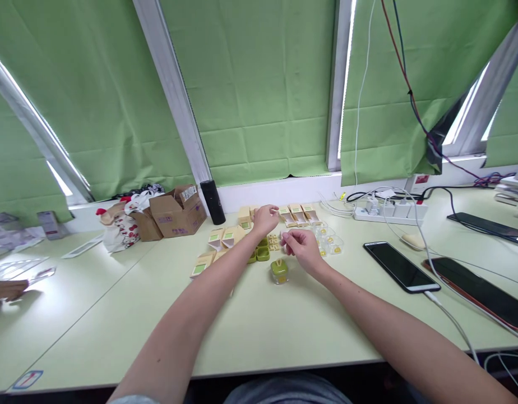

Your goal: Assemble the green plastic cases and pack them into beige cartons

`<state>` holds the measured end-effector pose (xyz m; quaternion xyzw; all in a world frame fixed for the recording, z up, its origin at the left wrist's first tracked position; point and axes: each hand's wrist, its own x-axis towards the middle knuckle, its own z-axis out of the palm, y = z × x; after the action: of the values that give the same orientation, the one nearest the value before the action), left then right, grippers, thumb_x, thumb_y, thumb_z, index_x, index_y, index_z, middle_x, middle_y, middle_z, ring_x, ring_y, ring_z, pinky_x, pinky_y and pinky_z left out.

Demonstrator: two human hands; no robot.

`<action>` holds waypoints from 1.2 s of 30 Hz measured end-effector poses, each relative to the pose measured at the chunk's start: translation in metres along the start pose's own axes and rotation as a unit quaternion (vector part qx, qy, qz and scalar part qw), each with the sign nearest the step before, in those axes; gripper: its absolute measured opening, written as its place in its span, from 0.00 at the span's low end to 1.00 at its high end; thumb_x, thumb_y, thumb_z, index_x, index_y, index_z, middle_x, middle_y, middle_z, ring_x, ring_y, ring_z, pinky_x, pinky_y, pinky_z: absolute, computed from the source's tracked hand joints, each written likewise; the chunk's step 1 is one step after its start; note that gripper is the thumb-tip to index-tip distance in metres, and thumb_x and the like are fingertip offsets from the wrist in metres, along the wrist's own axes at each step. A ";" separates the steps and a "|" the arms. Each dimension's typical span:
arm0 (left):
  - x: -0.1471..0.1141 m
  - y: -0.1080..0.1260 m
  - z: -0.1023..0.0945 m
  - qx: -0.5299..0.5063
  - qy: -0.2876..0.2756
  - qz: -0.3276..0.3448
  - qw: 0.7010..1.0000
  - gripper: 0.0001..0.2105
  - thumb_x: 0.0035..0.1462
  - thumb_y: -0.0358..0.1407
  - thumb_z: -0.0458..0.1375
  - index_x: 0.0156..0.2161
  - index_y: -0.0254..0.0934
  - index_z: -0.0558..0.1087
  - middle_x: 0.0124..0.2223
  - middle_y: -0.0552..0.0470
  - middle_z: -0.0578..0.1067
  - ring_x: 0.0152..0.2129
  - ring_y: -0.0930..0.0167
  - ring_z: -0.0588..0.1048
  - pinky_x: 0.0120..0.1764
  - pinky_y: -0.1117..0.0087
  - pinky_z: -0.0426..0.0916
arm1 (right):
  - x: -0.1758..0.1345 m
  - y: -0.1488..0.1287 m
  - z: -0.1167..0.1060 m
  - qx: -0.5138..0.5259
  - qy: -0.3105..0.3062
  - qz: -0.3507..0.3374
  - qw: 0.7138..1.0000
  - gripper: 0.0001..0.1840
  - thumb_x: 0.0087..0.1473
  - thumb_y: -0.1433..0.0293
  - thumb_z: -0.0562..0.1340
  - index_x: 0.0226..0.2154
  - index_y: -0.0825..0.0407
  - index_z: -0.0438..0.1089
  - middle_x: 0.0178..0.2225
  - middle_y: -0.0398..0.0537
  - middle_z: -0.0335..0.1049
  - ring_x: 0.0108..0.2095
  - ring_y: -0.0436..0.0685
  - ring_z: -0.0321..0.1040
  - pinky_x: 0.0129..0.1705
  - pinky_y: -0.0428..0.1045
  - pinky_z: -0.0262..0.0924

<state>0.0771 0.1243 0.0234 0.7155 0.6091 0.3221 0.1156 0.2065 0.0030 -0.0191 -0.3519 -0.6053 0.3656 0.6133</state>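
Observation:
My left hand [266,220] reaches over the back of the table by the small cream cartons [245,214], its fingers loosely bent and apart, with nothing visible in them. My right hand [301,247] has thumb and fingers drawn together above the table; whatever they may hold is too small to make out. Just below it stands a small clear jar with an olive-green lid [280,271] and a pale loop on top. Between my hands lie small yellowish pieces [274,242] and square green lids [263,253]. Clear cups with yellow bits [335,248] stand right of my right hand.
More cartons [203,264] stand at left, some under my left forearm. A black bottle [212,202] and a cardboard box [177,211] are behind. Phones [401,266], cables and a power strip [391,212] occupy the right. Another person's hand [7,290] shows at far left.

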 end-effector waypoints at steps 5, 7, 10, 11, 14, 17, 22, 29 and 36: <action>-0.062 -0.015 -0.037 0.002 0.025 0.100 0.995 0.16 0.64 0.35 0.58 0.53 0.46 0.82 0.49 0.49 0.85 0.60 0.53 0.70 0.61 0.47 0.64 | 0.007 0.005 -0.003 0.005 0.028 0.026 0.999 0.23 0.54 0.48 0.68 0.25 0.50 0.74 0.17 0.42 0.69 0.19 0.52 0.64 0.24 0.48 0.57; -0.088 -0.024 -0.044 0.013 0.024 0.163 0.986 0.14 0.64 0.35 0.58 0.51 0.45 0.83 0.44 0.47 0.85 0.54 0.53 0.74 0.57 0.47 0.67 | 0.009 0.009 0.000 0.001 0.030 0.039 0.999 0.21 0.54 0.50 0.67 0.26 0.50 0.74 0.17 0.42 0.69 0.19 0.52 0.64 0.24 0.48 0.57; -0.123 -0.034 -0.049 0.030 -0.009 0.226 0.974 0.12 0.64 0.35 0.60 0.49 0.47 0.83 0.37 0.48 0.84 0.48 0.55 0.75 0.50 0.53 0.71 | 0.010 0.014 0.004 -0.008 0.019 0.043 0.999 0.19 0.55 0.52 0.65 0.28 0.50 0.74 0.17 0.41 0.69 0.19 0.52 0.63 0.24 0.47 0.57; -0.132 -0.036 -0.050 0.030 -0.028 0.237 0.971 0.12 0.64 0.36 0.60 0.50 0.47 0.82 0.37 0.49 0.84 0.47 0.55 0.76 0.48 0.54 0.71 | 0.009 0.016 0.004 -0.014 0.013 0.041 0.999 0.18 0.56 0.53 0.65 0.29 0.50 0.74 0.18 0.41 0.70 0.20 0.52 0.64 0.24 0.47 0.57; -0.152 -0.033 -0.053 0.037 -0.082 0.231 0.969 0.13 0.63 0.40 0.63 0.52 0.48 0.80 0.42 0.49 0.84 0.49 0.55 0.74 0.49 0.54 0.71 | 0.003 0.020 0.004 -0.036 0.000 0.035 0.999 0.16 0.56 0.55 0.66 0.34 0.50 0.75 0.20 0.41 0.70 0.23 0.53 0.67 0.25 0.47 0.58; -0.163 -0.027 -0.055 0.056 -0.131 0.201 0.969 0.19 0.58 0.44 0.68 0.53 0.45 0.77 0.49 0.47 0.82 0.53 0.52 0.71 0.52 0.52 0.68 | -0.002 0.026 0.002 -0.054 -0.006 0.030 0.998 0.16 0.55 0.55 0.66 0.39 0.50 0.75 0.24 0.42 0.72 0.25 0.54 0.68 0.26 0.48 0.59; -0.170 -0.026 -0.051 0.040 -0.166 0.171 0.970 0.20 0.56 0.36 0.68 0.53 0.42 0.73 0.54 0.44 0.79 0.55 0.52 0.69 0.55 0.51 0.65 | -0.006 0.035 0.000 -0.062 -0.014 0.019 0.998 0.15 0.56 0.58 0.65 0.41 0.49 0.75 0.34 0.46 0.75 0.27 0.53 0.66 0.27 0.49 0.62; -0.173 -0.035 -0.044 -0.002 -0.137 0.175 0.975 0.20 0.57 0.30 0.65 0.54 0.40 0.74 0.53 0.42 0.77 0.56 0.51 0.68 0.58 0.48 0.64 | -0.008 0.035 0.002 -0.050 -0.027 -0.003 0.998 0.13 0.58 0.62 0.61 0.43 0.48 0.76 0.38 0.47 0.73 0.25 0.51 0.64 0.28 0.50 0.62; -0.166 -0.051 -0.036 -0.060 -0.043 0.162 0.984 0.22 0.59 0.33 0.65 0.59 0.39 0.74 0.55 0.40 0.73 0.58 0.53 0.69 0.62 0.48 0.66 | -0.009 0.029 0.000 -0.001 -0.043 0.005 0.999 0.15 0.55 0.66 0.62 0.46 0.48 0.75 0.41 0.46 0.75 0.25 0.49 0.66 0.28 0.49 0.64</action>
<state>0.0067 -0.0292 -0.0307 0.8095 0.4596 0.3412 0.1305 0.2060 0.0090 -0.0487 -0.3398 -0.6298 0.3827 0.5843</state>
